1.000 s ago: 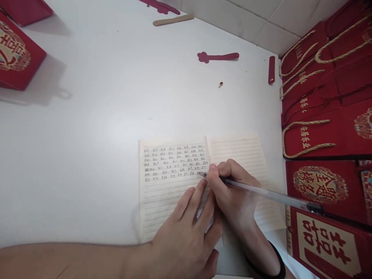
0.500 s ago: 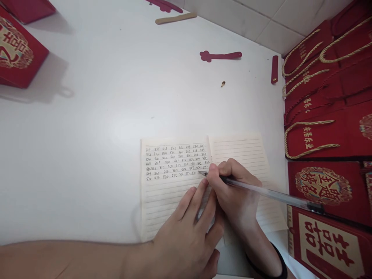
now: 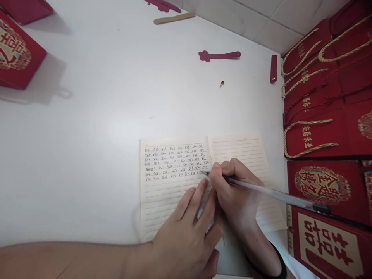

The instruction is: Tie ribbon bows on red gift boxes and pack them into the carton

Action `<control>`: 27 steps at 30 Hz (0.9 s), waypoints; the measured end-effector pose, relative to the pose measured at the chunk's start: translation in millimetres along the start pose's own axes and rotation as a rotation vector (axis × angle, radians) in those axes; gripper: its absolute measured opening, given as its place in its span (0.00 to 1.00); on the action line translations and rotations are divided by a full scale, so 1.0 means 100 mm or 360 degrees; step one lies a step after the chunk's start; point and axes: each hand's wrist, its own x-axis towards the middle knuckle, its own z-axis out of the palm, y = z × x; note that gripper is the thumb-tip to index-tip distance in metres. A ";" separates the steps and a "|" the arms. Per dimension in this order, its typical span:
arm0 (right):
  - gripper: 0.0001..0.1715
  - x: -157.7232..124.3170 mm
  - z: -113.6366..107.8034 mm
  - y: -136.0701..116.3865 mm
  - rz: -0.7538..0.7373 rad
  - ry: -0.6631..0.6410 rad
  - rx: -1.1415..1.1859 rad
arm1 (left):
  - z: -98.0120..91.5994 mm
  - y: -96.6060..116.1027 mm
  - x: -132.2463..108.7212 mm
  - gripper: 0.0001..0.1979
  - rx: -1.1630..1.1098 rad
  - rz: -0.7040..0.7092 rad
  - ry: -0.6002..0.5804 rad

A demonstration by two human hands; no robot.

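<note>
An open lined notebook (image 3: 162, 193) lies on the white table (image 3: 116, 97); its left page carries several rows of handwritten numbers, its right page is blank. My right hand (image 3: 235, 193) is closed on a clear pen (image 3: 273, 193), whose tip touches the end of the last written row. A black band circles that wrist. My left hand (image 3: 186, 228) lies flat on the lower left page, fingers stretched out, pressing the paper down beside my right hand.
Red gift bags with gold rope handles (image 3: 325, 97) are stacked along the right edge. Another red bag (image 3: 17, 54) stands at the far left. Red flat cut-outs (image 3: 219, 55), a small red strip (image 3: 273, 69), a wooden stick (image 3: 174, 18) and a tiny gold bead (image 3: 221, 83) lie further back.
My right hand has shifted the pen slightly to the right along the last row, adding to the numbers. My left hand has stayed in place.
</note>
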 end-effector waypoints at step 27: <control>0.19 0.01 -0.01 -0.02 0.0057 -0.0006 0.0035 | 0.01 0.01 -0.01 0.27 -0.0031 -0.0017 0.0002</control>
